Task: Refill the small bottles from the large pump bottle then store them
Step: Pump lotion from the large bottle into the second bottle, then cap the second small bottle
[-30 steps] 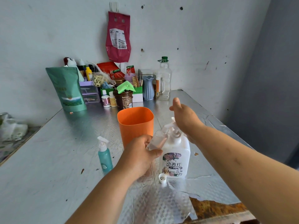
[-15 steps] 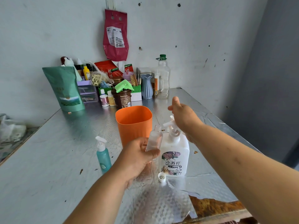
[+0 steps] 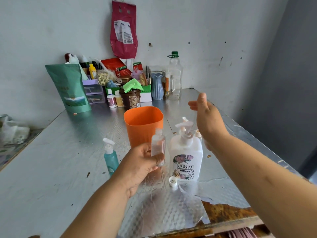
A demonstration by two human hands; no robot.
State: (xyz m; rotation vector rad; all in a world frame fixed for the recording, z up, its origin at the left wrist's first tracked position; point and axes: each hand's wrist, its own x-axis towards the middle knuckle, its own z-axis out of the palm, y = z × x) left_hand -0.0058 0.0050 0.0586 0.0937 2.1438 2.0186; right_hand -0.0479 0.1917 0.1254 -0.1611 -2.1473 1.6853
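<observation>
We grip the small clear bottle (image 3: 158,145) in our left hand (image 3: 142,163), with fingers and thumb curled round its lower half. The bottle is upright, its neck uncapped. It is held above the counter (image 3: 51,160), just left of the large white pump bottle (image 3: 186,158) and in front of the orange container (image 3: 143,122).

Our right hand (image 3: 208,121) is raised just right of the pump head (image 3: 184,125). Its fingers are straight and spread and hold nothing. We cannot tell whether it touches the pump.

The pump bottle stands upright on the counter, its flowered label facing us. A small white cap (image 3: 172,181) lies on the counter just beside its base. A teal pump bottle (image 3: 111,157) stands upright to the left, near our left hand but apart from it.

At the back wall stand a green pouch (image 3: 68,88), a blue vase (image 3: 157,86) and a clear jug with a green cap (image 3: 174,78). A red bag (image 3: 123,28) hangs on the wall above.
</observation>
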